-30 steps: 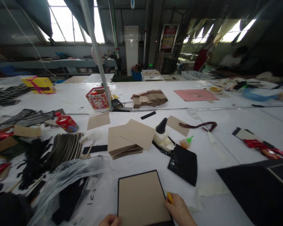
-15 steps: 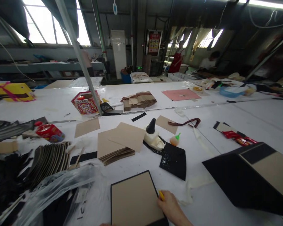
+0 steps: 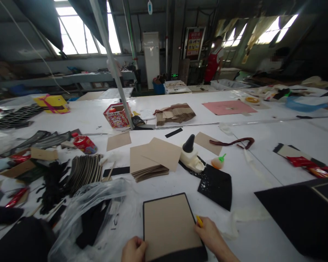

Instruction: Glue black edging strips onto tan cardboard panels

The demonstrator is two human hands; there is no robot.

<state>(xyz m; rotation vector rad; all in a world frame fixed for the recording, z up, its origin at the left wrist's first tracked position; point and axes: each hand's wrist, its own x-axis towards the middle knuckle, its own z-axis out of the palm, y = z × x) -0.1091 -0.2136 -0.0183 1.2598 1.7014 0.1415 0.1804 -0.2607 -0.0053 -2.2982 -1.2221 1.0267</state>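
Note:
A tan cardboard panel (image 3: pixel 169 222) edged with black material lies on the white table in front of me. A wider black strip (image 3: pixel 180 254) runs along its near edge. My left hand (image 3: pixel 133 249) is closed at the panel's lower left edge, thumb and finger together on it. In my right hand (image 3: pixel 210 233), closed at the right edge, is a small yellow tool (image 3: pixel 199 221); its kind is hidden by my fingers. Beyond the panel sit a stack of tan cardboard sheets (image 3: pixel 150 174) and a white glue bottle with a black cap (image 3: pixel 189 143) on black material (image 3: pixel 217 185).
At left are a clear plastic bag (image 3: pixel 68 225), a row of stacked strips (image 3: pixel 84 169) and a red jug (image 3: pixel 84 143). A large black sheet (image 3: pixel 297 214) lies at right. Behind stand a red patterned box (image 3: pixel 117 118) and a metal pole (image 3: pixel 112 62). Other people work farther back.
The view has turned left, so the objects appear farther right. My left hand, barely visible before, now shows at the panel's lower left edge. My right hand still holds the yellow tool at the right edge.

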